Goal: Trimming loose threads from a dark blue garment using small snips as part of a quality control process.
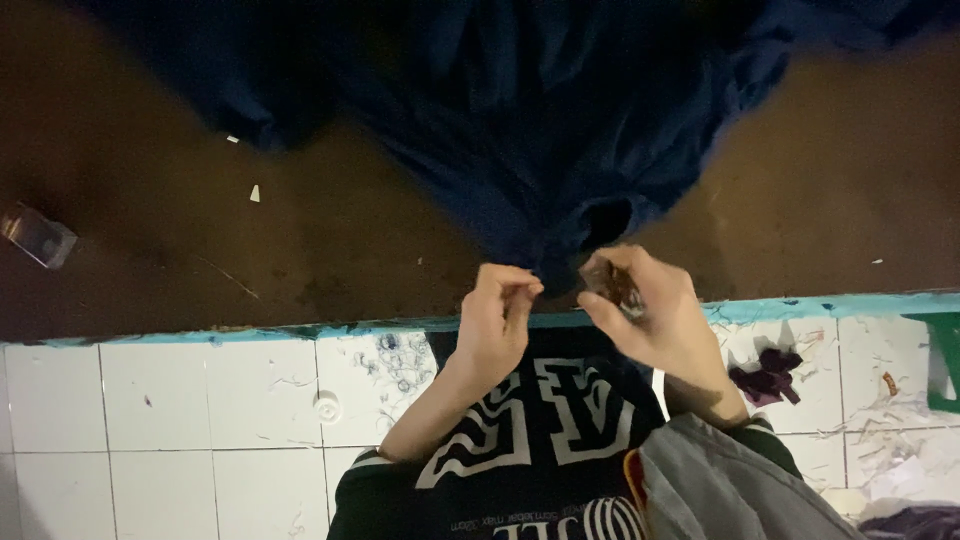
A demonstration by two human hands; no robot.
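A dark blue garment (520, 120) lies spread on a brown table top, its lower folds hanging near the table's front edge. My left hand (497, 312) pinches the cloth's bottom edge between thumb and fingers. My right hand (645, 312) is closed beside it, holding a small dark brownish object (612, 285) against the cloth; what the object is cannot be told. Both hands sit just over the teal table edge (800, 306). Below them is my black shirt with large white letters (540, 420).
White tiled floor (180, 420) littered with thread bits lies below the table. A purple cloth scrap (768, 374) and a green stool leg (942, 362) are at right. A small shiny object (38, 235) rests at the table's left. Grey fabric (720, 485) covers my lap.
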